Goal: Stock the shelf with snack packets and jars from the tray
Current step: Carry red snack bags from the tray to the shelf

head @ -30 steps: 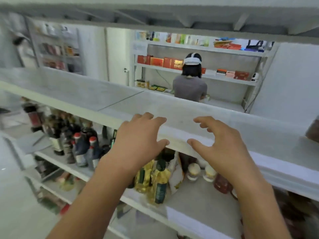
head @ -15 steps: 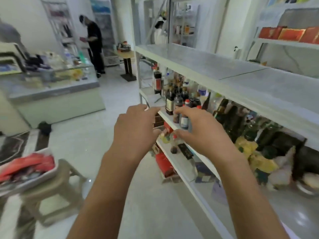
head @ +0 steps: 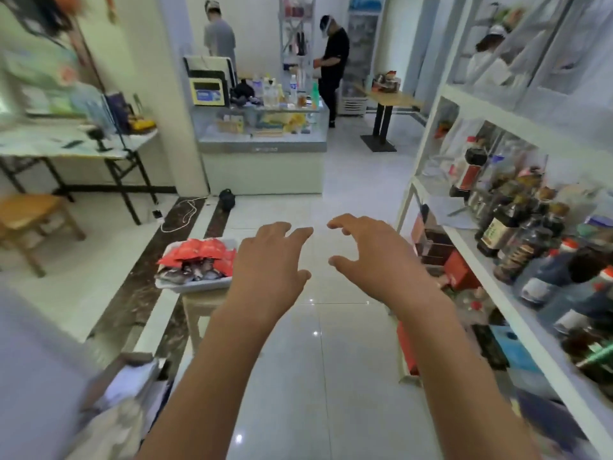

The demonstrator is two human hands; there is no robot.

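Snack packets (head: 199,252): red sachets heaped in the tray, with darker packs along its near edge; I can make out no jar among them
Tray (head: 195,284): pale and shallow, set on a small stool (head: 195,307) on the floor, to the left of my hands and well apart from the shelf
Shelf (head: 477,260): white unit along my right side, its middle level crowded with dark bottles (head: 507,227)
Left hand (head: 268,260): held out in front of me, fingers spread and loosely bent, holding nothing; the nearer of the two to the tray, in front of its right edge
Right hand (head: 374,257): also empty, thumb and fingers apart in a wide curve, above bare tiles between tray and shelf
Handling (judged): packets look light, soft and crinkly, and likely to slide over one another; the contents may crush, so a loose grasp suits them
Where to hold (judged): several at once by their flat faces, between fingers and thumb — or a single one by its sealed top edge, not the puffed middle
Step in hand (judged): reaching for the tray to fetch a load — nothing lifted yet
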